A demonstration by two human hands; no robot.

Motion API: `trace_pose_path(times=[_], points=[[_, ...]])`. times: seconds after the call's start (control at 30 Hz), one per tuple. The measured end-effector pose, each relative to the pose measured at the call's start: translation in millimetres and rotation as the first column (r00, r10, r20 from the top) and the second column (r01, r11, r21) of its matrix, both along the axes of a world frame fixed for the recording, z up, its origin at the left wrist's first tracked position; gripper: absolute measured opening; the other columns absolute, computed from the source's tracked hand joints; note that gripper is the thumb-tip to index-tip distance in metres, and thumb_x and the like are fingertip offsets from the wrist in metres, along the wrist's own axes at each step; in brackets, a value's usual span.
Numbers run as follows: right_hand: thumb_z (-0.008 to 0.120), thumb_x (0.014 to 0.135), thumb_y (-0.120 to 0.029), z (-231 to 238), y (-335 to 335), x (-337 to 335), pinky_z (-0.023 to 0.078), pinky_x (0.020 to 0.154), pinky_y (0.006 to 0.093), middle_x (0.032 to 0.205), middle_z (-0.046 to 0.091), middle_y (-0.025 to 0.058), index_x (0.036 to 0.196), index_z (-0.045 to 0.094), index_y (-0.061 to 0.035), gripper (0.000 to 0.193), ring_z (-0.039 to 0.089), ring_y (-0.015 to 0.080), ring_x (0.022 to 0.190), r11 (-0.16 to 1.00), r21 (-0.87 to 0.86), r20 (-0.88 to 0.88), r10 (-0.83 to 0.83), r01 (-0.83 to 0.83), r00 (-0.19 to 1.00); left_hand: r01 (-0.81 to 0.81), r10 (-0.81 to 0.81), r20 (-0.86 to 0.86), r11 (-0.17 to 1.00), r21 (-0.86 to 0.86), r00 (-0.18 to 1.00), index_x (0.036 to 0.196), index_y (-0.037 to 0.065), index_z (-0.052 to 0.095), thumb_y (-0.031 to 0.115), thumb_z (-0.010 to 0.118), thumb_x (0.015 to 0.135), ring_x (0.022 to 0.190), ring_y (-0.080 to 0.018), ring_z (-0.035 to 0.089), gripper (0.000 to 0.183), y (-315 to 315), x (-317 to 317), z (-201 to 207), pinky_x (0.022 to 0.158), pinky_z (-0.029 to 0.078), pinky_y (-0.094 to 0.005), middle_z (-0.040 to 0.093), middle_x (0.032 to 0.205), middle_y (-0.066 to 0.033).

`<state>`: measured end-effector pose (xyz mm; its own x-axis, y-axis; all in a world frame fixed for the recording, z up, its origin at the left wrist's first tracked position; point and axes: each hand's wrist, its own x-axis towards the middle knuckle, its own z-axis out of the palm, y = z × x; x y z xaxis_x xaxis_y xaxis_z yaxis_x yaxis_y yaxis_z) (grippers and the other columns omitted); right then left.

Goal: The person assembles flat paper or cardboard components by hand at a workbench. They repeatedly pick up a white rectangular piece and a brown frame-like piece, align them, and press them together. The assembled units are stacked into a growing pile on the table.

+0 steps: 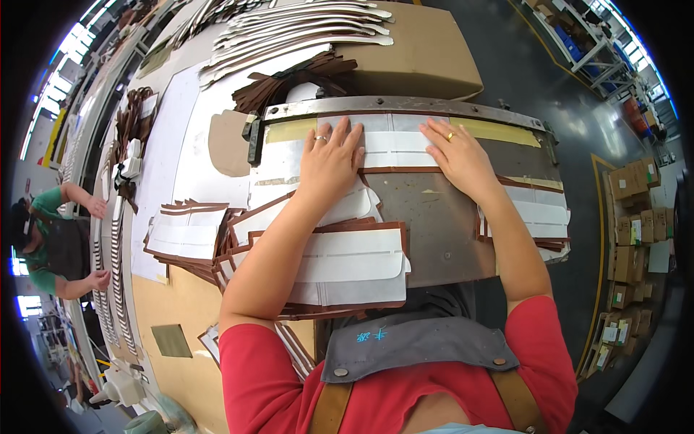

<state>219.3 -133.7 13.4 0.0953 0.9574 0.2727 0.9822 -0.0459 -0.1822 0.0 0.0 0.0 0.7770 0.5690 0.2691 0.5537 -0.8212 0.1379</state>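
Observation:
My left hand (332, 158) lies flat with fingers spread on a white panel with brown edges (394, 150). On the panel's right part rests my right hand (455, 150), its fingers stretched out too. The panel lies on a metal plate (434, 242), close against a metal bar (405, 105) along the plate's far side. Yellowish tape (499, 132) runs across the plate to the right of the panel. Under my left forearm is a stack of similar brown-edged white panels (350, 260), partly hidden by that arm.
More panel stacks lie at the left (186, 228) and beneath my right forearm (536, 213). Beyond the bar are bundled brown strips (293, 79), long white strips (303, 32) and a cardboard box (416, 50). A co-worker (58, 231) is at the far left. Cartons (636, 224) stand at the right.

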Motion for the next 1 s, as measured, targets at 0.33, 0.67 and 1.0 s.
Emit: trace_pose_path(times=[0.33,0.67,1.0], points=[[0.055,0.090,-0.021,5.5,0.0,-6.3,0.042,0.093,0.0388,0.115,0.058,0.0102,0.120,0.058,-0.0088,0.032,0.053,0.0290,0.106,0.998,0.055,0.089,0.016,-0.021,0.996,0.031,-0.037,0.076,0.996,0.079,0.996,0.121,0.007,0.053,0.021,0.053,0.090,0.103,-0.0343,0.051,0.034,-1.6,2.8,-2.6,0.084,0.044,-0.0422,0.053,0.112,-0.0123],[0.060,0.085,-0.011,5.3,85.8,-22.0,0.043,0.091,0.0352,0.106,0.058,0.0092,0.110,0.061,-0.0042,0.026,0.053,0.0279,0.104,0.945,0.137,-0.242,0.322,-0.296,0.915,0.056,-0.066,0.103,0.994,0.092,0.992,0.118,0.004,0.051,0.019,0.056,0.087,0.103,-0.0368,0.051,0.035,-3.5,5.1,-1.7,0.082,0.045,-0.0427,0.053,0.108,-0.0141],[0.058,0.080,-0.010,-8.9,107.2,-56.1,0.051,0.076,0.0351,0.094,0.061,0.0050,0.098,0.066,-0.0071,0.020,0.057,0.0235,0.088,0.914,0.199,0.141,0.330,-0.353,0.933,-0.139,0.140,-0.027,0.988,0.061,0.990,0.122,0.003,0.051,0.045,0.052,0.087,0.109,-0.0308,0.050,0.055,15.2,2.9,-0.6,0.088,0.038,-0.0395,0.053,0.122,-0.0093]])
